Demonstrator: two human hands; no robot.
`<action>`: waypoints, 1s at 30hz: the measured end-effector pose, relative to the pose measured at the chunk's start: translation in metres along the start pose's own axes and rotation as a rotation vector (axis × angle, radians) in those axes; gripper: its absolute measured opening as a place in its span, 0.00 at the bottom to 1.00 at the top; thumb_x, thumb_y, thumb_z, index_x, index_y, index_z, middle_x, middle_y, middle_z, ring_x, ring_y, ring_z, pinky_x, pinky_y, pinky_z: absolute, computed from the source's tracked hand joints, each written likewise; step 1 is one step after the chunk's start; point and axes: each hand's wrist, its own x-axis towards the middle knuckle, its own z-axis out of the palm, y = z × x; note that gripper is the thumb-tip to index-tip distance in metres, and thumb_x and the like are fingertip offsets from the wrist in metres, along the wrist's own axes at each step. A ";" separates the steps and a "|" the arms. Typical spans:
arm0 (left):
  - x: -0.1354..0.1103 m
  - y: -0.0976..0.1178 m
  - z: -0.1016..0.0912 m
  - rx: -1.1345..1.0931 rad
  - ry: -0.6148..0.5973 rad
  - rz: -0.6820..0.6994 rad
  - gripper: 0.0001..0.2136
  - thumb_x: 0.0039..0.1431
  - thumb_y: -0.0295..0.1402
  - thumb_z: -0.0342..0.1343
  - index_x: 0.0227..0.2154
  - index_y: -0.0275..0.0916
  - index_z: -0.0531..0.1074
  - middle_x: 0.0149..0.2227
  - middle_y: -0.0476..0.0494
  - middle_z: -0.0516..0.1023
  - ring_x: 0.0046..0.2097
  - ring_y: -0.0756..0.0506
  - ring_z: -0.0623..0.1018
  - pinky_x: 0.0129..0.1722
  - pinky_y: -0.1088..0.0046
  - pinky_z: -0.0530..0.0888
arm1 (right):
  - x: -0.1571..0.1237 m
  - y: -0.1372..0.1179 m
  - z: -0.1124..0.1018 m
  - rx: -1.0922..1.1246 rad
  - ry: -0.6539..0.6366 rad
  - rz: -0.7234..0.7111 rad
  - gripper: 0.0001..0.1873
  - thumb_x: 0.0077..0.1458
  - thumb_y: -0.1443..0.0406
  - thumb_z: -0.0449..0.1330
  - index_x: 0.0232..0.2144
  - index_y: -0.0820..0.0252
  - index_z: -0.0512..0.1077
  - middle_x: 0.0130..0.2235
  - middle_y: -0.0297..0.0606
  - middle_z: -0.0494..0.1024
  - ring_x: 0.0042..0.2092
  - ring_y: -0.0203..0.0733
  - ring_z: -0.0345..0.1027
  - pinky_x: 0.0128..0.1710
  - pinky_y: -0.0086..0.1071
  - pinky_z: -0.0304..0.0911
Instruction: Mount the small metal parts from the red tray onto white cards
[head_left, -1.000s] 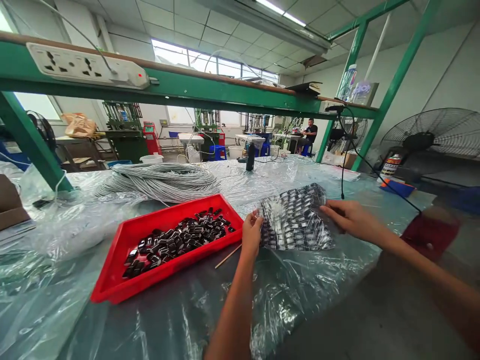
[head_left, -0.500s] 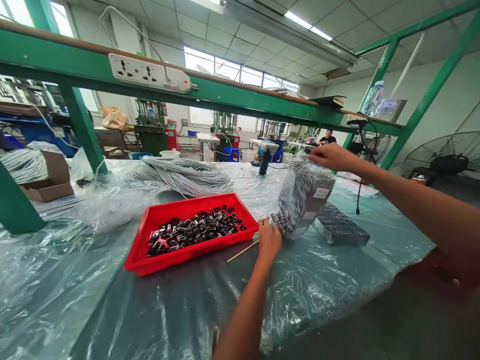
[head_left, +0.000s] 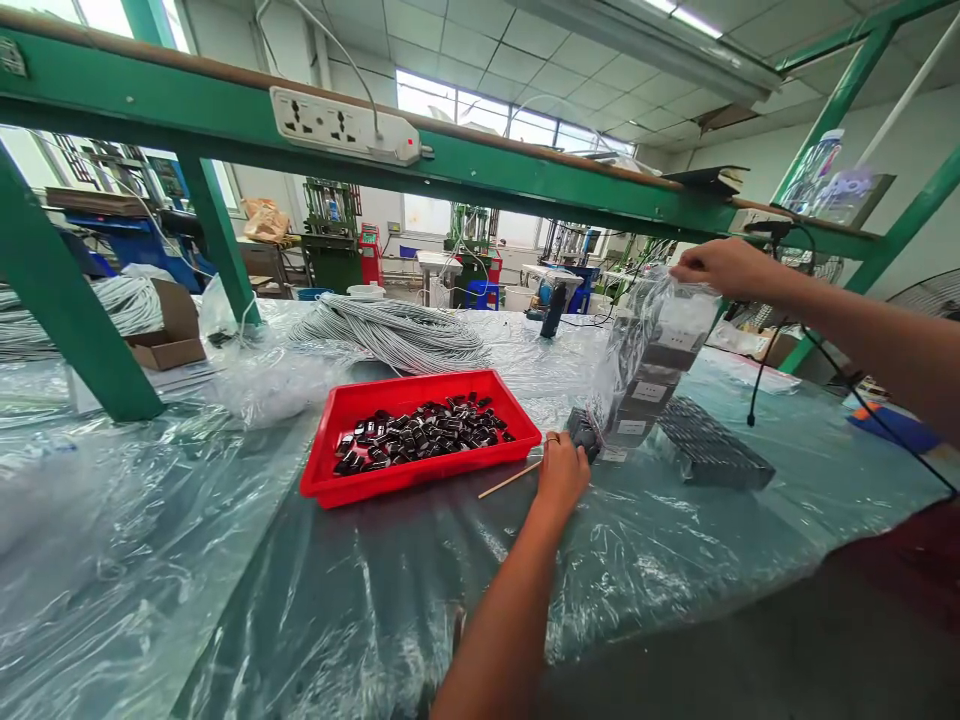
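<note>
My right hand (head_left: 724, 270) is raised, its fingers pinched on the top of a clear plastic bag (head_left: 637, 330). Grey packs with white labels (head_left: 651, 390) show stacked inside the bag, which hangs down to the table. Low at the bag's left side, my left hand (head_left: 564, 472) has its fingers curled against a dark bundle (head_left: 583, 430); its fingertips are partly hidden. A thin wooden stick (head_left: 510, 480) lies beside that hand. To the left stands a red tray (head_left: 420, 484) holding many small black parts (head_left: 435, 430).
A dark flat block (head_left: 712, 445) lies right of the bag. Behind the tray rest a coil of grey cable (head_left: 397, 330) and a black upright cylinder (head_left: 553, 310). A green shelf beam (head_left: 525, 180) crosses above; a black cable (head_left: 757, 380) dangles at right.
My right hand has lifted the bag's top higher, so it hangs straighter and more labels show. My left hand stays low beside it. The whole view has shifted, moving the scene rightward.
</note>
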 end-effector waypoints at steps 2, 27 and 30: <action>-0.001 0.001 -0.001 0.009 -0.006 0.006 0.18 0.64 0.30 0.47 0.55 0.30 0.67 0.56 0.25 0.69 0.58 0.37 0.72 0.56 0.63 0.69 | -0.001 -0.001 -0.002 0.020 0.071 0.023 0.20 0.67 0.63 0.53 0.32 0.76 0.76 0.35 0.46 0.80 0.29 0.31 0.58 0.33 0.34 0.48; -0.011 0.007 0.009 0.140 -0.122 0.172 0.23 0.62 0.28 0.44 0.59 0.30 0.64 0.58 0.27 0.69 0.60 0.36 0.70 0.60 0.60 0.66 | 0.002 -0.016 -0.014 0.219 0.341 0.254 0.21 0.70 0.64 0.49 0.43 0.80 0.75 0.43 0.56 0.79 0.41 0.39 0.67 0.42 0.35 0.54; -0.010 0.009 0.008 0.082 -0.064 0.189 0.23 0.65 0.31 0.43 0.61 0.31 0.62 0.61 0.27 0.66 0.62 0.36 0.68 0.63 0.60 0.64 | 0.000 -0.014 -0.017 0.203 0.334 0.259 0.22 0.71 0.64 0.47 0.45 0.82 0.74 0.44 0.58 0.78 0.42 0.39 0.67 0.43 0.35 0.55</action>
